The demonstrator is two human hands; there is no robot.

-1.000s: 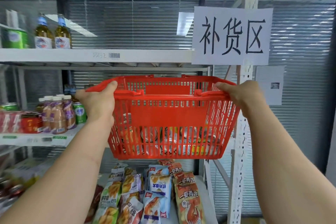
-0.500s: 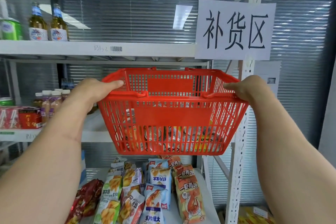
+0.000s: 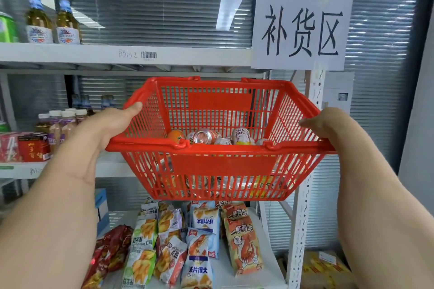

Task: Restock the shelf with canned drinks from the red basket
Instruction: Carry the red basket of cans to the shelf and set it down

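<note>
I hold a red plastic basket [image 3: 223,166] in the air in front of the middle shelf [image 3: 112,169]. My left hand [image 3: 110,124] grips its left rim and my right hand [image 3: 328,122] grips its right rim. The basket tilts toward me, so its inside shows. Several canned drinks [image 3: 206,137] lie on their sides at its bottom, among them a pale can with lettering [image 3: 242,136] and an orange one [image 3: 176,136]. More cans show through the front grid.
The top shelf [image 3: 126,54] carries two glass bottles [image 3: 52,23] and a green can at the left. Bottled drinks [image 3: 63,124] and red cartons [image 3: 32,146] fill the middle shelf's left end. Snack bags [image 3: 187,241] cover the bottom shelf. A white upright post [image 3: 307,171] with a paper sign [image 3: 300,30] stands at the right.
The basket has tipped toward me, so the cans inside now show over the near rim. It has also shifted slightly right in view as my head moved closer.
</note>
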